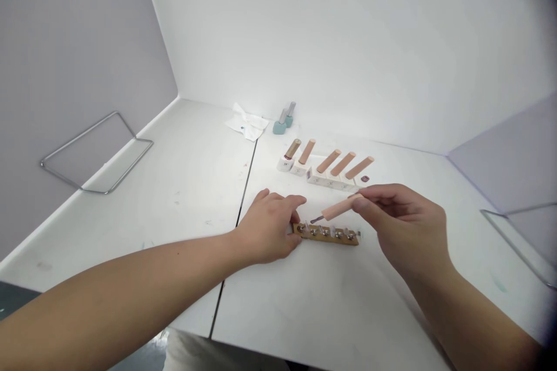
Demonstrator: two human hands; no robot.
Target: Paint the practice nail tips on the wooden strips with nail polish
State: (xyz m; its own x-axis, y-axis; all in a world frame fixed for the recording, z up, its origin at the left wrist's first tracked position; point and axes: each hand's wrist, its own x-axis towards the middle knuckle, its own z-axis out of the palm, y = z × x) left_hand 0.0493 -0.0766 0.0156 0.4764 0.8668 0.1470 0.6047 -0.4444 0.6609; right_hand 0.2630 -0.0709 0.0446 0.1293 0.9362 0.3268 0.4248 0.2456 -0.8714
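Note:
My left hand (274, 226) grips the left end of a narrow wooden nail-tip stand (326, 235), thumb in front and fingers behind. Small clear nail tips stand on metal holders along the strip. Between the thumb and fingers of my right hand (402, 220) is a nail polish brush (342, 207) with a peach cap handle. Its dark bristle end points left and hovers at or just above the tips near the stand's left part; whether it touches one I cannot tell. Behind stands a row of white polish bottles (324, 178) with peach caps, one at the right end uncapped.
A white bottle with a gold-brown cap (286, 162) heads the row's left end. Farther back are two teal bottles (279, 126) and a crumpled white tissue (247, 123). Wire frames (96, 153) stick out at both sides. A dark seam (237, 223) crosses the white table (187, 197).

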